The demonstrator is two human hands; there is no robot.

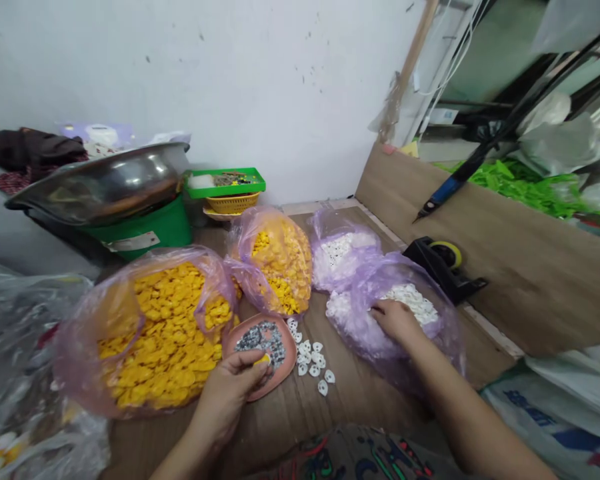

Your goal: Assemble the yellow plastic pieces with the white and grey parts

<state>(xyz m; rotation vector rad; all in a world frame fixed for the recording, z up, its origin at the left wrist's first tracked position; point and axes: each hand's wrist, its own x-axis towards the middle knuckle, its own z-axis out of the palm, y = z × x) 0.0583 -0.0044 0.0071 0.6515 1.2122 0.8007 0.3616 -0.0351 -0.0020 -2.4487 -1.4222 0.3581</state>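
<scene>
At nine o'clock sat a bag of yellow pieces [165, 333]. The left hand [233, 387] pinched one small yellow piece [261, 361] over the pink dish [265, 353] — centre. At three o'clock, the right hand [395, 319] — fingers curled — dug into the bag of white pieces [405, 300].

Dish [285, 373] between bags [165, 333], perhaps touching.

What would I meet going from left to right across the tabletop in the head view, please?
Big bag of yellow pieces → left hand at the pink dish → loose white pieces → right hand in the bag of white pieces.
</scene>
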